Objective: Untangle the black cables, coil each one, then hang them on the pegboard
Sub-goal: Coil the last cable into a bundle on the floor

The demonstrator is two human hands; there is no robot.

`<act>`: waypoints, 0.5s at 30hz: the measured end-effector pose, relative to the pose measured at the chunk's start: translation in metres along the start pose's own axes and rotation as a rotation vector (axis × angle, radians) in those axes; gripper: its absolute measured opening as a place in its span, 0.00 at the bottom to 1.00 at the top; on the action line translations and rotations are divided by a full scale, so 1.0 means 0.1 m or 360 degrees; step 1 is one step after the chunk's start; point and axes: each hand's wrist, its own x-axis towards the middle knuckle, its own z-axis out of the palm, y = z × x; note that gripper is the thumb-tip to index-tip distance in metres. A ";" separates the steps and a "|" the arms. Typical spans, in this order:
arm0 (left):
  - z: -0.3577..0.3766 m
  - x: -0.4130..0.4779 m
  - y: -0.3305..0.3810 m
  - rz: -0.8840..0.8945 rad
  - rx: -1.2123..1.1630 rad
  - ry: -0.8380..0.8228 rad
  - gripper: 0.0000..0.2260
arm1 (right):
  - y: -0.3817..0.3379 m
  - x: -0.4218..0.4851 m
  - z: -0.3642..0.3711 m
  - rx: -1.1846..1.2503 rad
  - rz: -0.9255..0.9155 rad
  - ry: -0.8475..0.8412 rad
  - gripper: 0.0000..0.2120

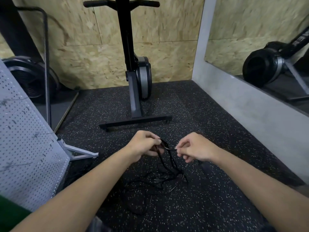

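While our left hand curls round a loop of the cables, our right hand pinches one strand. The rest sits tangled on the floor, hard to trace against the speckles. Pegboard is cut off at left.

Speckled rubber floor, rough chipboard wall, perforated matt metal pegboard.

Left hand grips small loop of black cables, fingers curled round strands. Right hand pinches one strand just beside it, taut between hands. Rest of cables hang down into loose tangle on speckled floor. Pegboard leans at left, near hands. Exercise machine upright ahead, against chipboard wall. Mirror at right.
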 end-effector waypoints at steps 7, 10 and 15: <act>0.16 -0.08 0.10 0.0081 -0.0339 -0.0152 0.12 | -0.03 0.09 0.12 -0.0024 -0.0309 0.0371 0.08; 0.14 -0.03 0.00 0.0341 0.0059 -0.0013 0.09 | -0.01 0.07 0.09 0.0243 -0.0239 0.0161 0.07; 0.20 -0.03 0.00 0.0617 0.0654 0.0171 0.08 | 0.05 0.11 0.15 0.0123 -0.0191 0.0202 0.14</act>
